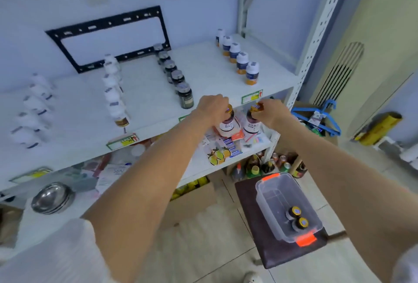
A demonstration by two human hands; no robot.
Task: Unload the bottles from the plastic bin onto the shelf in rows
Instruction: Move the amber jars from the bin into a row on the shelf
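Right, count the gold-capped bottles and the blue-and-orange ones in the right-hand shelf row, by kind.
Gold-capped bottles: 4 (one in the left hand grip, one in the right hand grip, two in the plastic bin)
Blue-and-orange bottles: 5
Total: 9

on the wall we see a black rectangular mounting bracket (108, 36). lower left sits a stack of steel bowls (52, 198) beside some paper packets (110, 176). we spot a lemon-printed packet (218, 156) and a red zip bag (237, 135) on the lower level, blue hangers (325, 115) at right, a gold roll (380, 128) beyond them, and a dark stool (248, 210) on the tiled floor.
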